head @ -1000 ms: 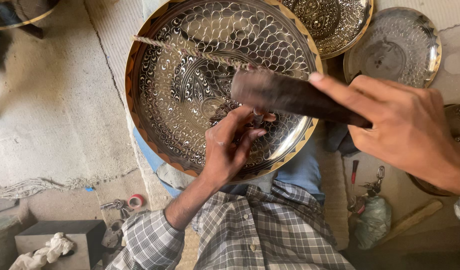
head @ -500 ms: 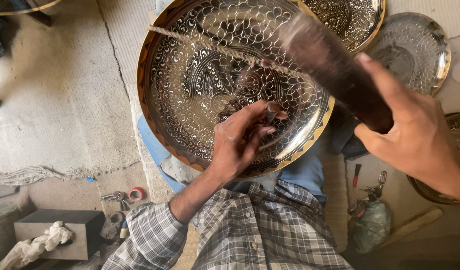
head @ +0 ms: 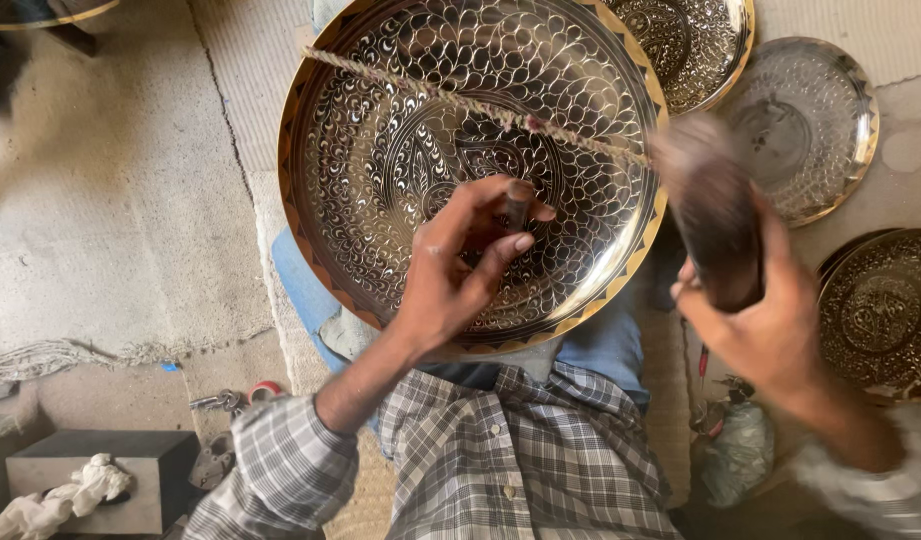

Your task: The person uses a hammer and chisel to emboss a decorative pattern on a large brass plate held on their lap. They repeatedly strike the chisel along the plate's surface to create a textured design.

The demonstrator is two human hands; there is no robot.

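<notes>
Because the right hand [head: 770,330] is smeared by motion, the dark mallet [head: 715,215] it grips shows only as a blurred brown mass, its head hard to tell from its handle; the fingers are wrapped fully around it, just off the right rim of the big tray. A small dark punch [head: 517,203] is pinched between the thumb and curled fingers of the left hand [head: 455,270], and only its upper end shows, so whether its tip touches the metal cannot be told. That hand also covers part of the pattern near the tray's middle.

Most of the frame is taken by the large round brass tray [head: 400,150], which rests tilted on the person's lap above a checked shirt [head: 500,460] and blue cloth [head: 305,290]; its top edge is cut off by the picture. Its face is bright and silvery, crowded with fine curling scale-like chasing around a central leafy medallion, and the rim carries a gold band with dark triangles. A twisted cord [head: 460,100] stretches across it from upper left towards the mallet.

More engraved dishes lie to the right: one [head: 695,40] cut off at the top, a paler one [head: 805,125] beside it, a darker one [head: 880,310] partly behind the right hand. On the floor at lower left sits a grey box [head: 90,480] with a crumpled white rag [head: 60,495].
</notes>
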